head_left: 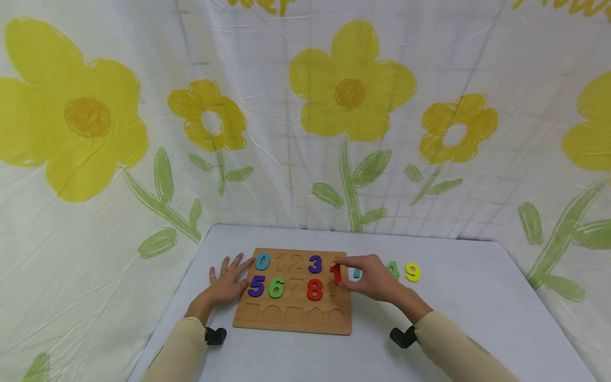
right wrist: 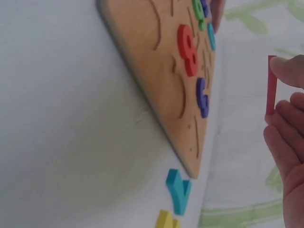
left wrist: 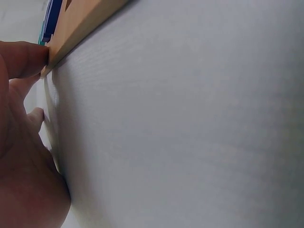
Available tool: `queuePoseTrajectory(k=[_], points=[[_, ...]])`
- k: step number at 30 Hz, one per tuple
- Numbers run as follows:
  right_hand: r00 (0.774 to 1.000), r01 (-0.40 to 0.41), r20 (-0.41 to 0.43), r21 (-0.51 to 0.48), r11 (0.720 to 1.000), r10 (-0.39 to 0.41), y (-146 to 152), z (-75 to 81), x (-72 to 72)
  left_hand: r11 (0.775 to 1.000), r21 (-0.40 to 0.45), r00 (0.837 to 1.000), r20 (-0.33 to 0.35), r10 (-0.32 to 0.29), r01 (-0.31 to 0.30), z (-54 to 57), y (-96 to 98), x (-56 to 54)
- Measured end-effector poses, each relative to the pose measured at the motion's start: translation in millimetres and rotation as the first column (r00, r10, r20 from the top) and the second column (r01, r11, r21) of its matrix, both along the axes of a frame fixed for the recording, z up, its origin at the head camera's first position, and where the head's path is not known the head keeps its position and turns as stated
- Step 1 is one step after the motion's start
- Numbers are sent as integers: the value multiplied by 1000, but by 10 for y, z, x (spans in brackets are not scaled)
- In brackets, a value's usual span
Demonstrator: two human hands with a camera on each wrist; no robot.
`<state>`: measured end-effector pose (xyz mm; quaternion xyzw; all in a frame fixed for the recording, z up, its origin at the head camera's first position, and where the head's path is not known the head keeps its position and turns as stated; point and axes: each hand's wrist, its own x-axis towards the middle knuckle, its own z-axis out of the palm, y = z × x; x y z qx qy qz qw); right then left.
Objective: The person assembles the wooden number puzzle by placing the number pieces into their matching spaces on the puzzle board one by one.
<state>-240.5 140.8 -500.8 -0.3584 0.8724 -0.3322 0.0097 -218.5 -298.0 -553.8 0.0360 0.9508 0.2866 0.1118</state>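
My right hand (head_left: 374, 277) pinches a red number 1 piece (head_left: 336, 274) between thumb and fingertips, over the right side of the wooden number board (head_left: 291, 324). In the right wrist view the red piece (right wrist: 271, 85) shows edge-on, raised above the board. My left hand (head_left: 228, 284) rests with spread fingers at the board's left edge; thumb and index finger touch the edge. Seated in the board are a blue 0 (head_left: 262, 261), purple 3 (head_left: 315, 263), purple 5 (head_left: 256, 286), green 6 (head_left: 276, 287) and red 8 (head_left: 314, 289).
Right of the board lie a blue piece (head_left: 357, 273) partly behind my right hand, a green 4 (head_left: 393, 269) and a yellow 9 (head_left: 412, 272). A white table (head_left: 458, 313) carries everything. Behind it hangs a flower-printed curtain (head_left: 267, 185).
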Motion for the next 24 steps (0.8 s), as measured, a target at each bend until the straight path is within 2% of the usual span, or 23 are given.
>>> queuePoseTrajectory(k=[11, 17, 24], points=[[999, -29, 33, -52, 998, 31, -393, 59, -200, 1000, -1, 1000, -2, -1, 1, 6, -1, 3], [999, -47, 18, -39, 998, 48, -618, 102, -275, 1000, -6, 1000, -2, 5, -5, 5, -8, 0], [998, -53, 31, -40, 998, 55, -839, 86, -371, 999, 32, 999, -41, 3, -1, -31, -20, 17]])
